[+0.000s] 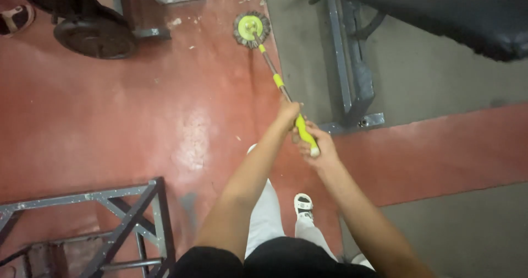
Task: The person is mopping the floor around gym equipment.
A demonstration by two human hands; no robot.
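A spin mop stretches away from me across the red floor (110, 124). Its round head (251, 30), yellow-green in the middle with a ring of grey strands, rests flat on the floor at the far end. The thin metal pole (269, 64) carries yellow-green sleeves. My left hand (287, 114) is shut around the pole just above the grip. My right hand (318, 146) is shut on the yellow-green end grip, just behind the left. Below my arms I see my light trousers and a white sandal (303, 205).
A black padded bench (440, 11) on a grey metal frame (352, 80) stands to the right on a grey floor strip. A dark weight plate (96, 36) lies at the far left. A grey metal frame (110, 223) sits near left. Small white scraps dot the floor near the mop head.
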